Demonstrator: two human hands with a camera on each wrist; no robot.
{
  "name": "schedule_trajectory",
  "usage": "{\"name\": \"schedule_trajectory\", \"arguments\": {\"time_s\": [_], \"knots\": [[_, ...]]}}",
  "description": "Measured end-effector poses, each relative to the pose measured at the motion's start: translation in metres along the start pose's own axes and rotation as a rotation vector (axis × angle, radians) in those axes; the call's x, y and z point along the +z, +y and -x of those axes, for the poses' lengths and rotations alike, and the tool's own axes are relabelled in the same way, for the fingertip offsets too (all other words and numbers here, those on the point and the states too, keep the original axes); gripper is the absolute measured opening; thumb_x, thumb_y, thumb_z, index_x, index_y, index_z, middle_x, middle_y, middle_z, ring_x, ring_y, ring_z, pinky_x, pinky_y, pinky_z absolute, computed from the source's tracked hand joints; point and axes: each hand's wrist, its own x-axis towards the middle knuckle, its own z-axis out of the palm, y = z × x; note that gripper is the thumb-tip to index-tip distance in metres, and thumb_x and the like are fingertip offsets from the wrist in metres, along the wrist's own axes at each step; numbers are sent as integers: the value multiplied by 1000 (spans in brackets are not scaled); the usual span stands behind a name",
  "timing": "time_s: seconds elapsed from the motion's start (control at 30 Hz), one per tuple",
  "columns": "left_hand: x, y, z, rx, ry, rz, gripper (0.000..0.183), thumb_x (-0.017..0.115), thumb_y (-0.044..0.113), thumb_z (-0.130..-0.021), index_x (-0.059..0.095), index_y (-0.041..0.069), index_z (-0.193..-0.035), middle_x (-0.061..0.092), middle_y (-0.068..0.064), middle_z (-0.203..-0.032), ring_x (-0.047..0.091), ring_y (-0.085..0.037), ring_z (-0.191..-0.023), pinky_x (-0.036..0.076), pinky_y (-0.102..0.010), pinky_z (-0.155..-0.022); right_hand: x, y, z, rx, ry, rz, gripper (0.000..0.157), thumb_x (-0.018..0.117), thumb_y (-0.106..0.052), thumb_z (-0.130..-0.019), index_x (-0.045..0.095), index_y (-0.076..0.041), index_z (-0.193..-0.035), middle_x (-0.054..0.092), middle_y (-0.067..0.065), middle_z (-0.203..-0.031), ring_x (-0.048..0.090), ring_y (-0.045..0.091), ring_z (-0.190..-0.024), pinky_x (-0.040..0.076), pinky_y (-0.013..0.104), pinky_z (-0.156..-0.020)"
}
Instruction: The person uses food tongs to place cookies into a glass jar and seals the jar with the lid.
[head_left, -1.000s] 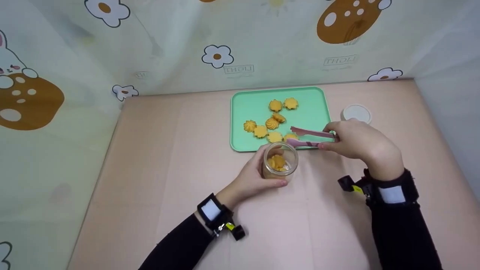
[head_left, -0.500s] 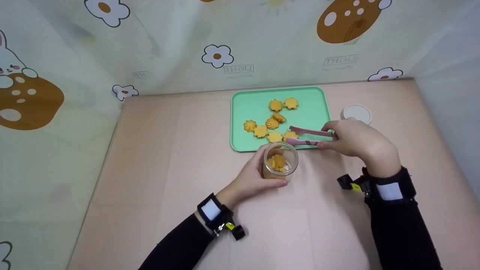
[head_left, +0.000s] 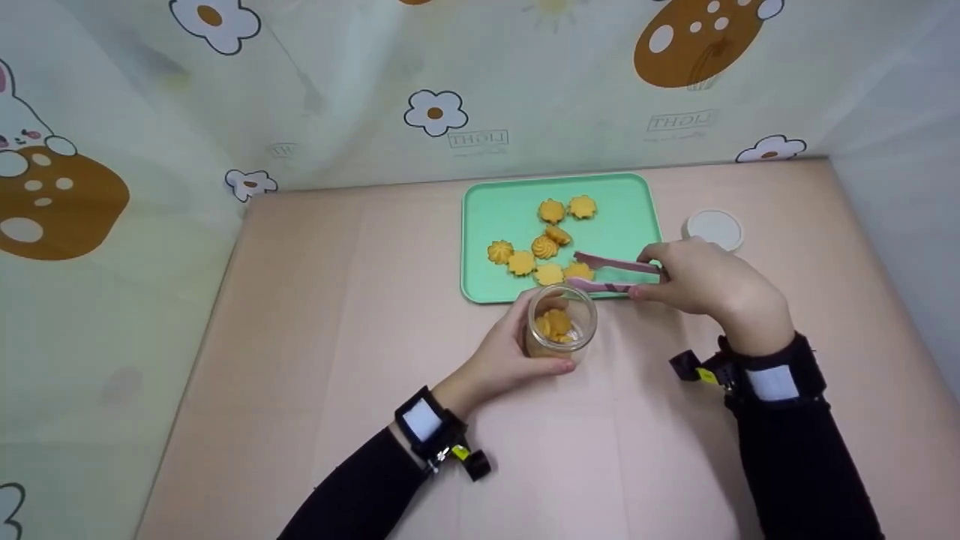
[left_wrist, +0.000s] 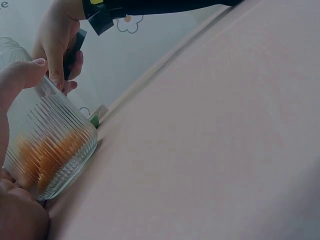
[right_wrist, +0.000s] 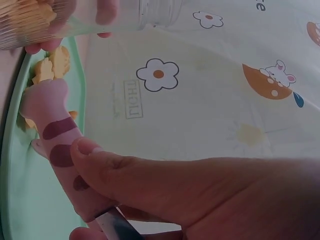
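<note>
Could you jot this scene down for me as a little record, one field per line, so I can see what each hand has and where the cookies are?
Left hand: holds the jar
Right hand: holds the tongs
Jar contents: some cookies
Tongs: pink, spread, tips either side of a cookie; contact unclear
Tray: green, more cookies lying on it
Lid: white, round, on the table right of the tray
</note>
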Motion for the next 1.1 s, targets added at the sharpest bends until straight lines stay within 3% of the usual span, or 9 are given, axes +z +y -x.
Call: {"name": "schedule_trajectory", "arguments": {"time_s": [0.27,0.53,0.8,1.1], "knots": [[0,1,0,8,-6,1,94,97,15,-83,45,28,-160,61,0,-153,53,-15,-145,37,-40,-128,3,0,-2,-6,5,23,46,81,-26,-101,70,7,-131,70,10,-87,59,24,-73,49,39,-63],[0,1,-1,25,-12,-2,95,96,15,-84,44,25,-162,60,-2,-154,52,-18,-147,36,-42,-129,2,-1,-2,5,5,41,41,78,-25,-103,72,5,-131,77,17,-107,63,27,-83,53,46,-72],[0,1,-1,8,-6,-5,94,97,16,-83,45,28,-161,60,-1,-155,53,-15,-146,35,-40,-129,0,1,-1,10,-2,52,40,75,-28,-105,73,3,-131,75,13,-103,62,27,-82,51,44,-70],[0,1,-1,34,-9,12,94,96,11,-83,45,24,-161,61,-3,-153,54,-18,-145,37,-40,-128,-5,3,4,-32,38,78,33,74,-28,-106,75,0,-125,73,7,-94,60,25,-79,48,43,-68]]}}
